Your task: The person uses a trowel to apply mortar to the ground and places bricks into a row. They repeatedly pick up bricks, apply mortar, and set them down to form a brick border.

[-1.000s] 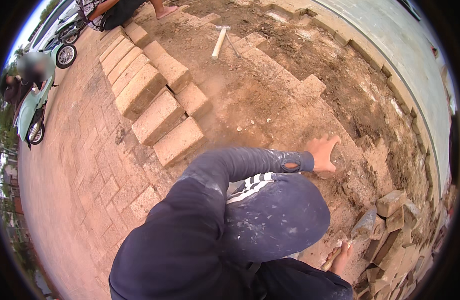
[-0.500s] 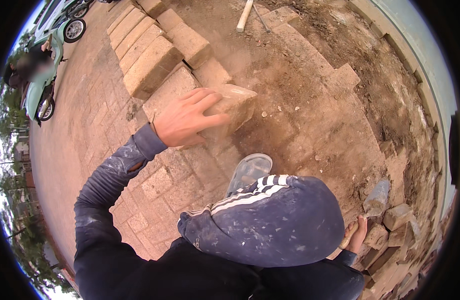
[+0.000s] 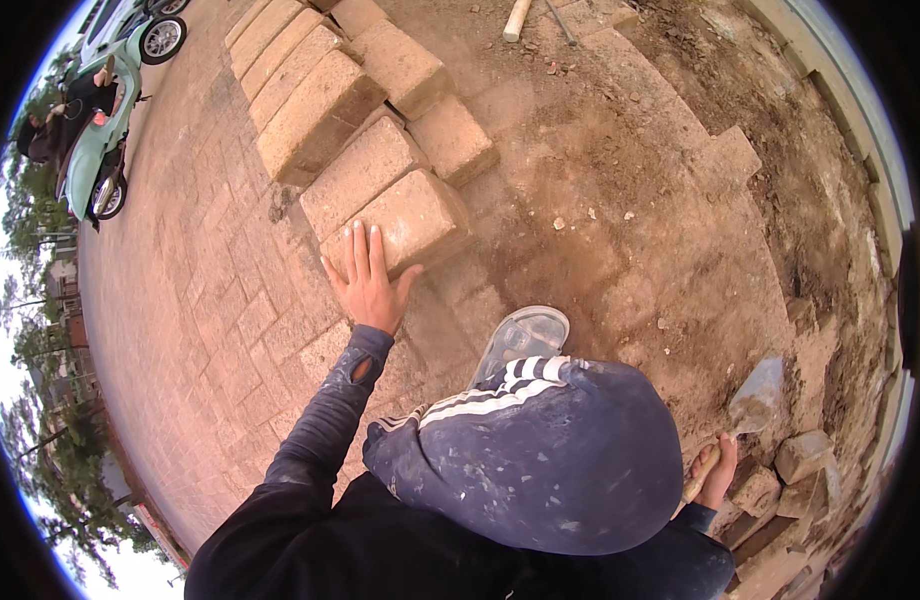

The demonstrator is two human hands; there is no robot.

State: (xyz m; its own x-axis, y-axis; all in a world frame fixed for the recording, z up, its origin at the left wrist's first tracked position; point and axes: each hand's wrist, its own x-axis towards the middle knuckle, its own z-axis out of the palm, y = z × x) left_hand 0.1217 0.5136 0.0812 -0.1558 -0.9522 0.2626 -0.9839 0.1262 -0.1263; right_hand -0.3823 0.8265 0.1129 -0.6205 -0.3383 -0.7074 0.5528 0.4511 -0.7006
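Note:
My left hand (image 3: 365, 275) stretches forward with its fingers flat against the near edge of a tan paving block (image 3: 412, 212), the closest one of a row of stacked blocks (image 3: 320, 100). It grips nothing. My right hand (image 3: 715, 475) is low at the right, beside my bent knee in dark blue striped trousers (image 3: 540, 450). It is closed on the wooden handle of a trowel (image 3: 758, 395), whose grey blade points up over the sand. My sandalled foot (image 3: 525, 335) stands on the laid paving.
Laid brick paving (image 3: 210, 300) covers the left side, and a bare sand bed (image 3: 630, 200) the right. Broken bricks (image 3: 800, 455) are piled at the lower right. A concrete curb (image 3: 860, 150) runs along the right. A person sits on a pale green scooter (image 3: 95, 140) at the far left. A wooden handle (image 3: 517, 18) lies at the top.
My left hand swung from the sand bed on the right over to the block stack and now lies flat on the nearest block. The right hand kept hold of the trowel.

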